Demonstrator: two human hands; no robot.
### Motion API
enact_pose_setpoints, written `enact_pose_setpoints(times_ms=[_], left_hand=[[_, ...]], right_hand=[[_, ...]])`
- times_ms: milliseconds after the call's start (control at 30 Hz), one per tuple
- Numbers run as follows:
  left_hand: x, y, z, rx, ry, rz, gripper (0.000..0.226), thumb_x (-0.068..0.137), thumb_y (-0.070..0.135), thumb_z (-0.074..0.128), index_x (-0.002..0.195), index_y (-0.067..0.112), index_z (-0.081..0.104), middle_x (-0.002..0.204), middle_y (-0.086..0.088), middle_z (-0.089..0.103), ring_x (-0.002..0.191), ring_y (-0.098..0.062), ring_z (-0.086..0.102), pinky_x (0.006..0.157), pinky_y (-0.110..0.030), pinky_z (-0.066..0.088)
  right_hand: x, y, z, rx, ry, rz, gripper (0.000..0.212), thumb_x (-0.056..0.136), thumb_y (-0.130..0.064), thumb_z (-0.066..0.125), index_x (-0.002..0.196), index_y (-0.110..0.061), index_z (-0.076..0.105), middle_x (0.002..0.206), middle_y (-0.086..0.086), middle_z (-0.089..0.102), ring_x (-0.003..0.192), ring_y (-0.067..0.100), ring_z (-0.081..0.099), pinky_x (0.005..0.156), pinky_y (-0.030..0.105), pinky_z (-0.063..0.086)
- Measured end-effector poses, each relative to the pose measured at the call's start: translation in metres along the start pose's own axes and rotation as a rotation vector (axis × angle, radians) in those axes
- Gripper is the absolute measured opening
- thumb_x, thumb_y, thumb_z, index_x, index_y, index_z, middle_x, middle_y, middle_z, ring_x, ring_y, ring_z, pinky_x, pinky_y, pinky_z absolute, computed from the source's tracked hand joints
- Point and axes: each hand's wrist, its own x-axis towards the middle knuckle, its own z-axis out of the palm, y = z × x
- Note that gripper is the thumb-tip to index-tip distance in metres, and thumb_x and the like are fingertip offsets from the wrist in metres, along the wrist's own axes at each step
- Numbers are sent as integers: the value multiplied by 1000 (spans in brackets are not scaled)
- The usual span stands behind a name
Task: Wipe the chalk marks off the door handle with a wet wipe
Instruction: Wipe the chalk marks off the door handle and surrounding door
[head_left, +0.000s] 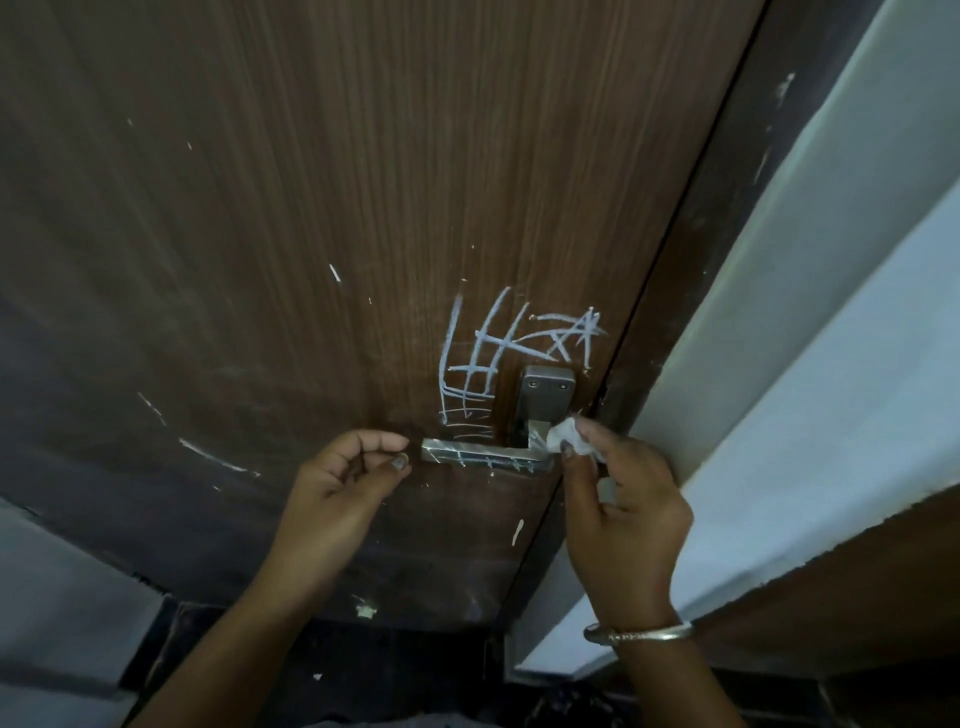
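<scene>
The person stands close to the brown door (311, 234), with both forearms raised toward it. The right hand (623, 519) is lifted with the wrist bent. Its thumb and forefinger pinch a crumpled white wet wipe (563, 439), which touches the right end of the door handle (488, 457), where the lever meets its metal plate (545, 395). A silver bracelet (639, 634) sits on this wrist.

The left hand (337, 483) is just beside the free left end of the handle. Its fingers are curled in and it holds nothing; I cannot tell if it touches the metal. White chalk marks (493, 358) cross the door above the handle, and short strokes lie on the lever too.
</scene>
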Motion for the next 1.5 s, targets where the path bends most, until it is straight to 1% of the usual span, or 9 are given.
enact_pose_setpoints(times_ms=[167,333,567,667,767,900,1100,1267,1500], left_hand=[[12,2,-3,-3,-68,6,16,84,1,59,87,16,66,86,-18,65,69,-4,57,61,-11,45],[26,-1,-11,-14,-152,26,18,84,0,58,86,15,67,83,-17,66,66,-2,58,59,-9,45],[44,-14,-18,-18,-252,27,19,82,-1,60,85,16,68,79,-13,64,69,-6,57,62,-11,46],[50,-15,-22,-19,-291,39,21,82,-2,61,84,18,69,74,-7,64,66,-4,56,61,-10,45],[53,-14,-25,-16,-321,41,21,82,0,61,83,19,69,72,-4,64,66,-4,57,62,-11,46],[51,-13,-26,-1,-352,49,19,83,-1,60,84,16,68,73,-8,63,65,-4,56,61,-12,45],[49,-11,-25,-10,-333,23,18,83,-2,59,84,14,68,79,-17,64,68,-6,57,61,-12,45],[46,-5,-17,-20,-320,39,19,83,-3,58,85,14,68,73,-4,64,62,3,56,58,-7,43],[37,-6,-5,-40,-285,20,19,83,-6,57,86,11,67,63,11,65,60,5,56,57,-7,43]], right_hand=[[9,2,7,-199,-76,-44,22,79,-2,63,98,-9,71,84,6,71,85,18,56,75,24,45],[13,-1,10,-366,-239,-190,34,82,-7,44,100,-8,72,83,7,72,76,25,61,72,22,43],[17,-11,3,-363,-359,-206,41,76,-8,37,91,-9,75,89,4,73,79,25,65,73,21,49],[12,-13,1,-372,-355,-163,41,76,-7,38,93,-9,75,90,3,73,82,25,65,78,19,45],[14,-18,11,-403,-330,-128,42,74,-7,37,94,-7,75,90,5,73,80,28,64,74,22,47],[14,-22,16,-387,-322,-126,43,73,-6,36,91,-6,75,90,7,73,80,29,64,72,28,53],[14,-26,9,-383,-324,-102,41,75,-10,36,88,-10,75,86,4,73,77,27,64,67,25,53],[18,-22,12,-406,-324,-99,38,76,-11,39,90,-9,75,85,5,73,76,25,66,68,24,50],[4,-18,2,-399,-273,-79,38,78,-12,38,88,-8,75,81,5,72,75,24,65,68,23,51]])
